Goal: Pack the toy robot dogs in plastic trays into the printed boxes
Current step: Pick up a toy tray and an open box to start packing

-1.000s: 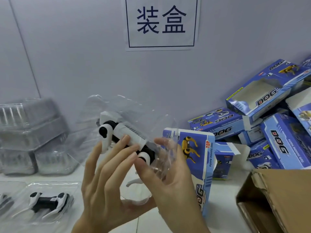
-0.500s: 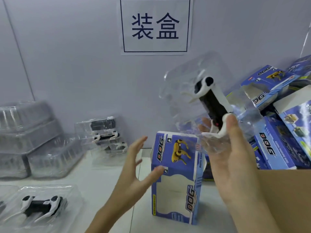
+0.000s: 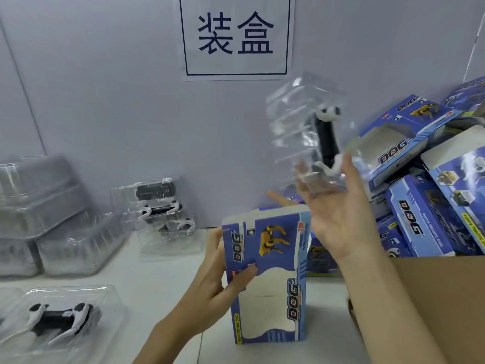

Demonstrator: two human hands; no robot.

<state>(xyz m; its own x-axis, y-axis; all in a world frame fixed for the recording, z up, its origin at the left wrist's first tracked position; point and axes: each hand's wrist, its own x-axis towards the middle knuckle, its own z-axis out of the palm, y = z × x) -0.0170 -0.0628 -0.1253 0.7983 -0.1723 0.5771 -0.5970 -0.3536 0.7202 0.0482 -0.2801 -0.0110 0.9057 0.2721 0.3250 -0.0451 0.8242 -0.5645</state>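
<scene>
Head view, insertion step: left hand (image 3: 215,292) grips the upright printed box (image 3: 267,274) at centre; right hand (image 3: 338,208) holds the trayed toy robot dog (image 3: 315,143) above it. Next, lower the tray into the box's open top.

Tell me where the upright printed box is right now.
Head view, centre: the upright printed box stands on the table, gripped by the left hand, below the right hand.

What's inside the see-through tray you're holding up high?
A black-and-white toy robot dog sits inside the clear tray, held up by the right hand. Glare and blur hide its finer details.
</scene>
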